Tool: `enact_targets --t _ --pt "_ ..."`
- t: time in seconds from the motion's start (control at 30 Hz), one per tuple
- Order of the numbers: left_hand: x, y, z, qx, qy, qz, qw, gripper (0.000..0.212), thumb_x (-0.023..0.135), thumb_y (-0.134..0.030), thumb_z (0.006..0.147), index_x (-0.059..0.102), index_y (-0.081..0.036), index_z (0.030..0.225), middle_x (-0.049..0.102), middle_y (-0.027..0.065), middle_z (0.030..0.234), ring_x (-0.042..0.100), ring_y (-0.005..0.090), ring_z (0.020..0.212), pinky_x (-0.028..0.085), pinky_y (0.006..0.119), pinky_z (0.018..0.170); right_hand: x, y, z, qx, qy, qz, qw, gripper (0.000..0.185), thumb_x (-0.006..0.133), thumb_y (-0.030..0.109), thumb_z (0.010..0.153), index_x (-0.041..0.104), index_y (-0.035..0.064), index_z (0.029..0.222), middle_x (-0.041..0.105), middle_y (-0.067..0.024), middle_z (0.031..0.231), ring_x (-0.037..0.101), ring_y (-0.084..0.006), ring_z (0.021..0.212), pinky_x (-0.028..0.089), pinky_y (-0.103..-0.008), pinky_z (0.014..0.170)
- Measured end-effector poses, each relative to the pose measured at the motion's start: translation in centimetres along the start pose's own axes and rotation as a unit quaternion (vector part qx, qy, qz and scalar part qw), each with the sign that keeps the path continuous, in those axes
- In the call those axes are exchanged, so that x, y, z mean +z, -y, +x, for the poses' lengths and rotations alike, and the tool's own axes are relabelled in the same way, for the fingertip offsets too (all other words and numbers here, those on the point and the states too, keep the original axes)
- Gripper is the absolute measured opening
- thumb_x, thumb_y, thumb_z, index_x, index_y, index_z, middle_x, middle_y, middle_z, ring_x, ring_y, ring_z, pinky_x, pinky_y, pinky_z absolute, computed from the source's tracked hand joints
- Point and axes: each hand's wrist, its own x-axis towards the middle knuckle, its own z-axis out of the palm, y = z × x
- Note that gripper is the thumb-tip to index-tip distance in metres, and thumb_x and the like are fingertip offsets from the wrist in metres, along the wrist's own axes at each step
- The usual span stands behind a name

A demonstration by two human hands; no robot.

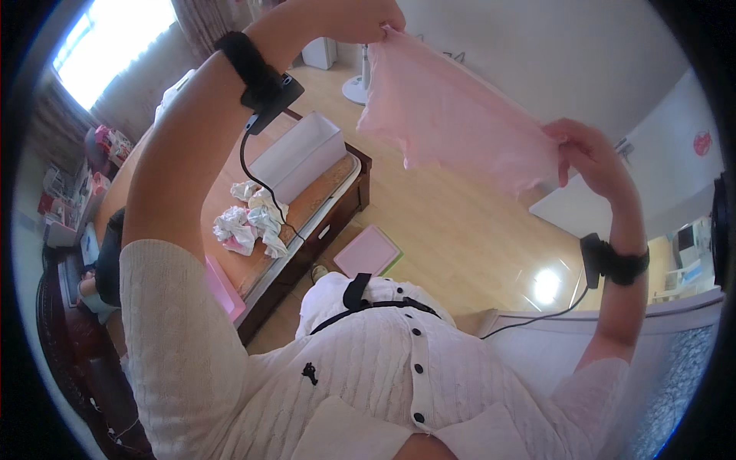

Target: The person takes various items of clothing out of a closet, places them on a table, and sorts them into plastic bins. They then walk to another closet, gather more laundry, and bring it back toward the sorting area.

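A thin, light pink cloth (454, 109) is stretched out in the air between my raised hands. My left hand (368, 20) pinches its upper left corner, partly cut off by the top of the view. At the opposite end, my right hand (592, 158) grips the cloth between thumb and fingers. The lower edge hangs loose and wavy above the floor. Each of my forearms wears a black strap with a small device and a cable.
To the left stands a wooden table (364, 190) with a white open box (299, 155), crumpled white cloths (253, 221) and a pink container (225, 290). A pink lid or tray (368, 251) lies on the floor below. A white stand base (355, 90) is farther off.
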Motion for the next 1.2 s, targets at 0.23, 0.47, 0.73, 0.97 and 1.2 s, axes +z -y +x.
enact_targets --t 0.23,0.47,0.73,0.97,1.2 --pt "1.9 -0.6 4.9 0.130 -0.059 0.090 0.986 0.028 0.052 -0.021 0.077 0.063 -0.003 0.095 0.062 0.0197 0.089 0.059 0.0333 0.082 0.046 0.039 0.075 -3.9 -2.9 -3.6 0.128 -0.023 -0.410 0.903 0.021 0.053 0.024 0.080 0.057 0.0032 0.082 0.057 -0.0113 0.065 0.054 -0.0250 0.058 0.044 -0.0338 0.056" --pt "3.2 -2.5 9.9 0.180 -0.207 0.054 0.960 0.026 0.058 -0.026 0.077 0.059 0.000 0.083 0.060 0.0158 0.073 0.056 0.0269 0.066 0.045 0.034 0.062 -7.5 -0.5 -5.6 0.095 -0.180 -0.468 0.860 0.029 0.060 0.030 0.079 0.057 0.0040 0.090 0.059 -0.0100 0.073 0.056 -0.0211 0.064 0.044 -0.0314 0.062" --pt "4.9 -2.1 4.9 0.196 -0.312 -0.236 0.899 0.016 0.055 -0.007 0.076 0.057 -0.004 0.091 0.057 0.0153 0.072 0.055 0.0242 0.067 0.044 0.034 0.063 -5.8 -4.8 -4.0 -0.050 -0.359 -0.126 0.923 0.030 0.056 0.017 0.081 0.056 0.0043 0.109 0.061 -0.0088 0.098 0.059 -0.0160 0.086 0.047 -0.0283 0.077" --pt "9.2 10.4 1.9 0.155 -0.226 -0.110 0.955 0.019 0.053 -0.008 0.078 0.057 -0.003 0.095 0.060 0.0164 0.078 0.058 0.0241 0.071 0.046 0.034 0.064 -0.7 -6.9 5.4 0.092 -0.128 -0.213 0.964 0.029 0.049 -0.002 0.077 0.054 -0.0001 0.106 0.059 -0.0080 0.078 0.052 -0.0101 0.077 0.044 -0.0259 0.069" --pt "10.9 15.9 0.2 0.073 -0.242 -0.101 0.962 0.022 0.053 -0.009 0.073 0.055 0.000 0.093 0.059 0.0205 0.082 0.058 0.0341 0.077 0.045 0.039 0.068 5.0 -5.8 13.8 -0.097 -0.100 -0.151 0.979 0.030 0.042 -0.007 0.075 0.051 -0.0008 0.103 0.053 -0.0024 0.083 0.049 -0.0084 0.075 0.043 -0.0224 0.068"
